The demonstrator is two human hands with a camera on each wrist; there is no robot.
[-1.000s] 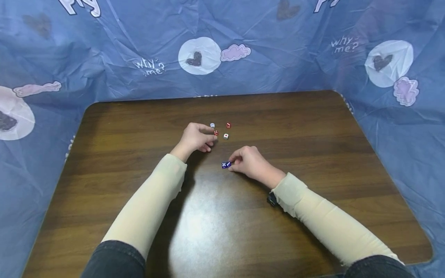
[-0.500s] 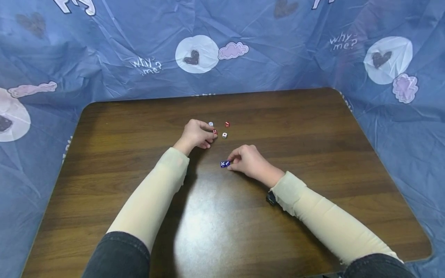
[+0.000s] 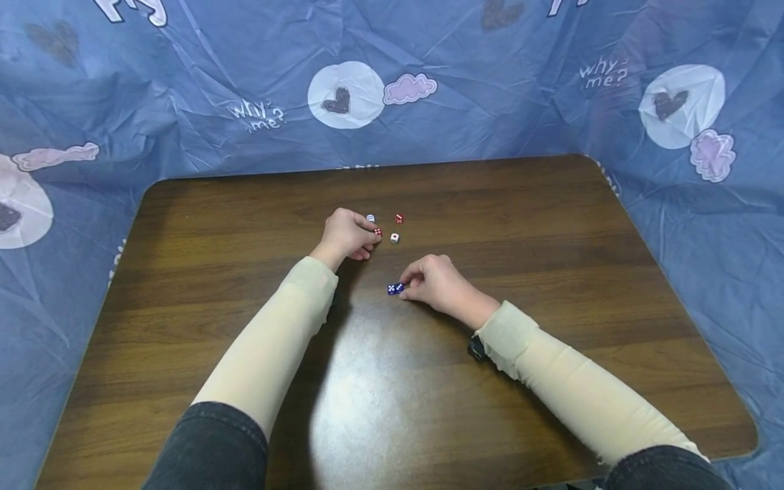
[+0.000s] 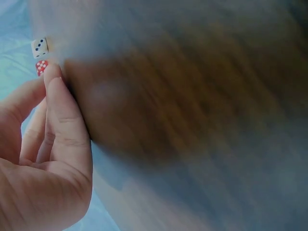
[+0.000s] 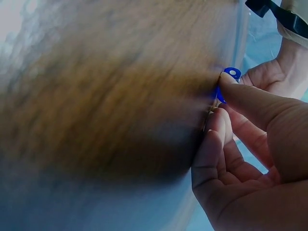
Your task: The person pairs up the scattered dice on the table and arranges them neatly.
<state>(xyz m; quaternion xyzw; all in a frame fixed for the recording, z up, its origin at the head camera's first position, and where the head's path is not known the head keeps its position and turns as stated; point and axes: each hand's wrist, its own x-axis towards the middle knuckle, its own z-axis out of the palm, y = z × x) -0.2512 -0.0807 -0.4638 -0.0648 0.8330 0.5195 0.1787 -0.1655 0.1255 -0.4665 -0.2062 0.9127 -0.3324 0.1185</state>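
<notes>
My left hand [image 3: 346, 235] pinches a red die [image 3: 378, 233] between thumb and finger at the table surface. Right behind that die sits a white die [image 3: 370, 218]; the left wrist view shows its black pips beside the red die [image 4: 41, 68]. To their right lie a second white die [image 3: 395, 238] and a second red die [image 3: 399, 218]. Nearer to me, two blue dice stand side by side. My right hand [image 3: 444, 286] pinches the right blue die [image 3: 400, 288], its fingertips covering part of it, and the left blue die [image 3: 391, 289] adjoins it.
All the dice are around the middle of a brown wooden table [image 3: 527, 224]. A blue printed curtain [image 3: 490, 129] hangs behind and along the sides. A dark strapped device [image 3: 476, 348] is on the right wrist.
My left thumb and finger have drawn in closer on the red die. The right hand and blue dice stay in place, and the head view has shifted slightly.
</notes>
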